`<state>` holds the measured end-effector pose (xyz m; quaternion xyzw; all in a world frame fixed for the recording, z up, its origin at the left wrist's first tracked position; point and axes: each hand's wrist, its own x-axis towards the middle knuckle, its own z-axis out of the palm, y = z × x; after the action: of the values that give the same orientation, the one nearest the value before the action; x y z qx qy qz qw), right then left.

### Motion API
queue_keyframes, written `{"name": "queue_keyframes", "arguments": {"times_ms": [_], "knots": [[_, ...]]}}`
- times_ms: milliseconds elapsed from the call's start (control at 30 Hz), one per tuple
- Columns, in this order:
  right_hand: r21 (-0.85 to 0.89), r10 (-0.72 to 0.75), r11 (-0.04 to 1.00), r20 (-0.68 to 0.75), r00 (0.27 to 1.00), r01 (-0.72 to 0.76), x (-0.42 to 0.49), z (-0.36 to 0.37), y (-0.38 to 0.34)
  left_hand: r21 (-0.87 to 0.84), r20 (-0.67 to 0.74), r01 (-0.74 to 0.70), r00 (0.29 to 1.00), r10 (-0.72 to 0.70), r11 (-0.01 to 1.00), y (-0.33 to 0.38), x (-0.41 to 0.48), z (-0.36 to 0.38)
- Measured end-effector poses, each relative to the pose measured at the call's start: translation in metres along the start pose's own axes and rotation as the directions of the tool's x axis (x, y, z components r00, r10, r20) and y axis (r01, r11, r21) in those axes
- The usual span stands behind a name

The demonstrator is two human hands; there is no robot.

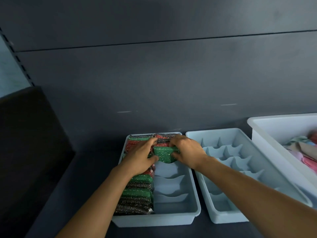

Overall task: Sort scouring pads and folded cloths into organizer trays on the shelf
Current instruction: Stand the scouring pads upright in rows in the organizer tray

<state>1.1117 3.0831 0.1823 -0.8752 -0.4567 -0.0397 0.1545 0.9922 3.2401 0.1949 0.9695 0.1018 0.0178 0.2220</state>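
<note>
L hand [139, 157] & R hand [186, 152] both pinching green pad [163, 154], its sides hidden by fingers [151, 158], cloths [303, 152] blurred, bin [267, 134] cut off

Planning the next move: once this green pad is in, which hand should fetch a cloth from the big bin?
Probably right. The right hand grips the green pad on the side nearer the bin; the left hand would have to cross over it.

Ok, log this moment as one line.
step: green pad into tray | left grip: holds pad | right grip: pinches pad | tray: left column filled | next tray: shown cells empty
</note>
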Motion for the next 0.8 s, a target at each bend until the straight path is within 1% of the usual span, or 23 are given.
{"name": "queue_keyframes", "arguments": {"times_ms": [67, 100, 167, 200, 300, 400, 500, 567, 667, 733, 800], "knots": [[0.078, -0.009, 0.997, 0.004, 1.000, 0.009, -0.009, -0.009, 0.003, -0.008, -0.027, 0.005, 1.000, -0.005, 1.000, 0.009, -0.002, -0.003], [0.126, -0.009, 0.992, -0.025, 1.000, 0.012, -0.018, -0.017, 0.005, -0.016, -0.050, 0.006, 0.999, -0.006, 1.000, 0.015, -0.002, -0.005], [0.163, -0.005, 0.986, -0.133, 0.991, 0.027, -0.038, -0.036, 0.018, -0.052, -0.103, -0.037, 0.994, 0.031, 0.998, 0.033, 0.001, -0.007], [0.169, 0.016, 0.985, -0.175, 0.984, 0.014, -0.049, -0.047, 0.029, -0.080, -0.128, -0.080, 0.989, 0.069, 0.994, 0.045, 0.003, -0.006], [0.212, 0.157, 0.972, -0.264, 0.952, -0.101, -0.085, -0.084, 0.072, -0.165, -0.184, -0.219, 0.965, 0.188, 0.962, 0.096, 0.020, 0.005], [0.215, 0.279, 0.952, -0.322, 0.905, -0.217, -0.118, -0.113, 0.124, -0.263, -0.182, -0.329, 0.940, 0.288, 0.907, 0.156, 0.042, 0.027], [0.191, 0.438, 0.897, -0.262, 0.860, -0.398, -0.153, -0.134, 0.178, -0.335, -0.146, -0.424, 0.906, 0.398, 0.841, 0.218, 0.065, 0.053], [0.140, 0.524, 0.852, -0.222, 0.822, -0.505, -0.178, -0.145, 0.215, -0.371, -0.093, -0.457, 0.885, 0.457, 0.809, 0.257, 0.080, 0.071], [0.039, 0.600, 0.799, -0.140, 0.788, -0.601, -0.212, -0.160, 0.264, -0.418, 0.007, -0.445, 0.870, 0.492, 0.792, 0.306, 0.102, 0.100], [-0.084, 0.659, 0.747, -0.046, 0.751, -0.660, -0.231, -0.169, 0.292, -0.433, 0.073, -0.413, 0.870, 0.488, 0.801, 0.333, 0.116, 0.118], [-0.171, 0.717, 0.684, -0.019, 0.697, -0.709, -0.246, -0.173, 0.324, -0.438, 0.128, -0.381, 0.870, 0.477, 0.814, 0.353, 0.128, 0.132]]}}
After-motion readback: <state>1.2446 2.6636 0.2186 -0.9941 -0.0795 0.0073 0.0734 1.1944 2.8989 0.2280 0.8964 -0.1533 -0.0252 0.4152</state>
